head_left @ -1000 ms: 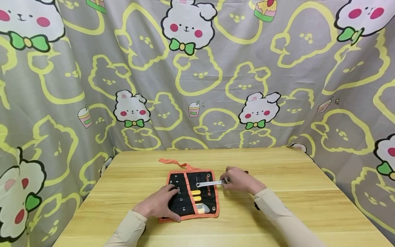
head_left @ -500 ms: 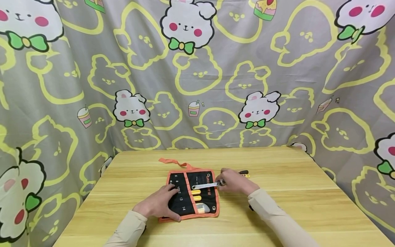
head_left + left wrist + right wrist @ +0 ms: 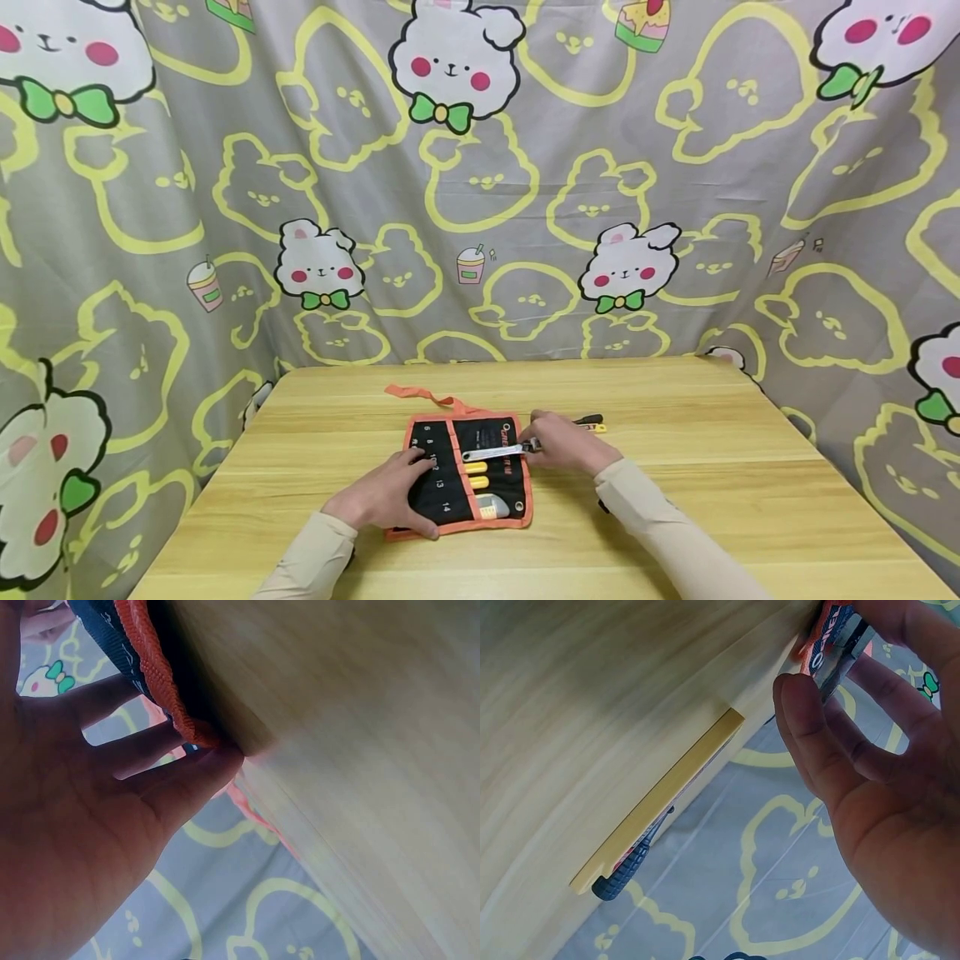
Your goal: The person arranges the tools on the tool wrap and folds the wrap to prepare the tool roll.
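The wrench (image 3: 495, 452) slid left, pinched in the right hand's (image 3: 564, 442) grip.

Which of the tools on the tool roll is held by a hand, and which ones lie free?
The silver wrench, lying crosswise on the black tool roll, is held by the right hand. The yellow-handled tools below it lie untouched.

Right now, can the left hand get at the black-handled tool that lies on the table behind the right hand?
Probably not directly. The left hand presses on the tool roll, and the right hand, holding the wrench, lies between it and the black-handled tool.
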